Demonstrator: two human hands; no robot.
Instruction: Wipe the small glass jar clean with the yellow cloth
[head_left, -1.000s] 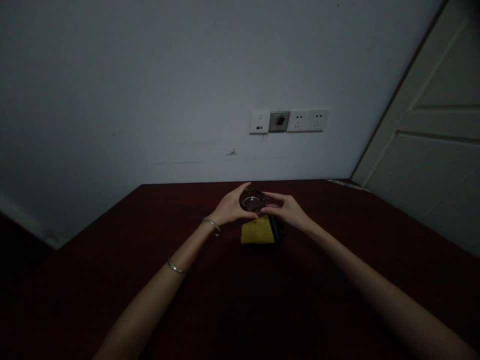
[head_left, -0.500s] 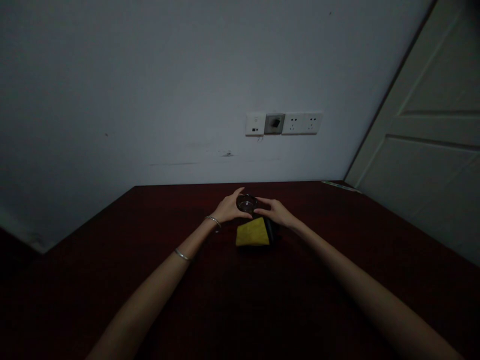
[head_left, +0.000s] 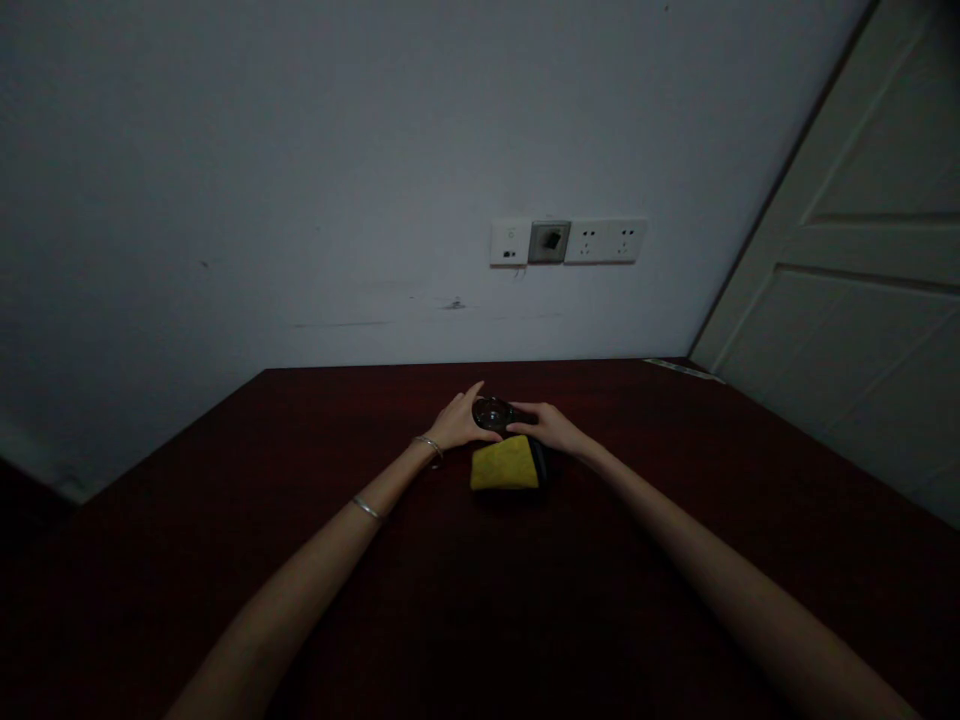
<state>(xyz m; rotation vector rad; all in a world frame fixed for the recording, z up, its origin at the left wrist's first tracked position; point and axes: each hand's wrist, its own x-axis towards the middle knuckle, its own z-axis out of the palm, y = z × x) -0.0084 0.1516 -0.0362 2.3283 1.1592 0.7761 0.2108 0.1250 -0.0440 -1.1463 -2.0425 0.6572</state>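
A small round dark glass bowl [head_left: 493,413] is between my two hands near the back of the table. My left hand [head_left: 455,422] curves around its left side, thumb in front and fingers behind. My right hand [head_left: 546,424] grips its right side with thumb and fingers, where a dark part shows between them. The dim light hides whether the bowl rests on the table. Just in front of the hands lies a folded yellow cloth [head_left: 505,464] with a dark piece along its right edge. Two silvery bangles circle my left wrist and forearm.
The dark red table [head_left: 480,600] meets a pale wall [head_left: 337,180] at the back. White wall sockets [head_left: 604,241] and a grey plate [head_left: 550,242] are set above it. A panelled door [head_left: 847,300] stands at the right, with a thin strip [head_left: 684,370] at the table's back right corner.
The bowl has shifted slightly down and appears a little turned between my hands. Both hands keep nearly the same place around it. The yellow cloth stays put.
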